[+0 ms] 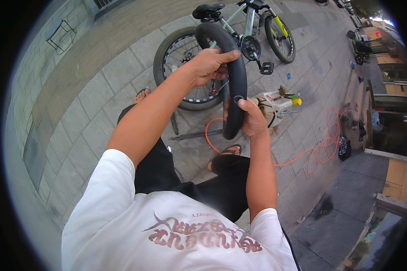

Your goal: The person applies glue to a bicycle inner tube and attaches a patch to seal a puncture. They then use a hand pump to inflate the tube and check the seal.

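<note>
An inflated black rubber inner tube (237, 71) is held up in front of me between both hands. My left hand (208, 66) grips its upper part, thumb on the outer face and fingers behind. My right hand (254, 115) holds the lower part, its thumb beside a small round ring mark on the rubber. Behind the tube stands a pale green bicycle (249, 20) with a black saddle (208, 11) and yellow fork. Its rear wheel (169, 57) is partly hidden by my left hand and the tube.
Right of the tube, a cut-open whitish plastic container (274, 105) holds tools. Dark tyre levers or flat bars (193, 135) lie on the paving between my feet. An orange air hose (325, 142) coils at the right. A stool (59, 32) stands at upper left, a scooter (359, 47) at far right.
</note>
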The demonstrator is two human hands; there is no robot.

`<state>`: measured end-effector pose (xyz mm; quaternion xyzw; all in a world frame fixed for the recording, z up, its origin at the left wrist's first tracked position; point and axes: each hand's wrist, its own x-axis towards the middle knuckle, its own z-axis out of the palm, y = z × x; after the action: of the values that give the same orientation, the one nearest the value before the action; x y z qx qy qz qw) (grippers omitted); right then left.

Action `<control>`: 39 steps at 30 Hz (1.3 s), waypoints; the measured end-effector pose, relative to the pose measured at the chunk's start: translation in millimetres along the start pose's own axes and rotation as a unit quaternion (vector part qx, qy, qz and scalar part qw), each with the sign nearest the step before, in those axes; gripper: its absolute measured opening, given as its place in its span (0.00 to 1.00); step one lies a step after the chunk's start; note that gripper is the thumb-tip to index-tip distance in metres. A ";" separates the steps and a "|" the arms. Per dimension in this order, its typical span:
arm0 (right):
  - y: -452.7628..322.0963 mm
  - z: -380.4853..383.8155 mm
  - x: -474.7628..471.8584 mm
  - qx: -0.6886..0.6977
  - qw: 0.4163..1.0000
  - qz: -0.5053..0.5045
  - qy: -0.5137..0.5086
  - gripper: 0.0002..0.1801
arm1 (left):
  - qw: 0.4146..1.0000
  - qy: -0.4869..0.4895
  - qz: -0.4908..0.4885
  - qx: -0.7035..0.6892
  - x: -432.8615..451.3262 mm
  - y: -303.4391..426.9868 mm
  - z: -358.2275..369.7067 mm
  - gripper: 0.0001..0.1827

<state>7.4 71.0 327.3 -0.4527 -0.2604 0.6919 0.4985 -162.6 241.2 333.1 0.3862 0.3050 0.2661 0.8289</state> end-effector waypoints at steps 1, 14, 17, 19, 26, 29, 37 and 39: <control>0.8 0.4 1.7 -0.001 1.000 0.010 -0.010 0.26 | 1.000 0.008 0.005 0.005 -1.2 -0.1 -0.3 0.21; 21.1 22.6 18.0 -0.058 0.998 0.022 -0.014 0.28 | 0.993 0.097 -0.042 0.047 -51.7 -5.2 -6.1 0.22; 26.0 27.7 19.8 -0.078 0.996 0.025 -0.029 0.28 | 0.990 0.104 -0.041 0.082 -71.9 -9.8 -6.8 0.24; 37.5 29.5 20.8 -0.081 0.995 0.030 -0.048 0.26 | 0.988 0.122 -0.041 0.088 -83.8 -20.5 -18.5 0.25; 50.6 18.3 2.3 -0.267 0.963 -0.026 0.010 0.35 | 0.994 0.107 -0.029 -0.011 -110.5 -48.1 -16.5 0.21; 51.8 15.6 -5.3 -0.323 0.943 -0.070 0.025 0.38 | 0.995 0.096 -0.028 -0.028 -108.5 -53.7 -26.1 0.21; 42.7 6.8 -23.7 -0.374 0.926 -0.053 -0.023 0.40 | 0.994 0.072 -0.075 0.020 -140.7 -96.5 -6.8 0.22; 48.8 10.1 -24.4 -0.361 0.928 -0.095 0.006 0.40 | 0.995 0.068 -0.076 0.022 -145.0 -104.5 -2.9 0.23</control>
<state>-21.4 31.4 301.3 -0.5793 -0.5313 0.4978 0.3665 -240.7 85.9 291.3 0.3613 0.3950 0.2215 0.8151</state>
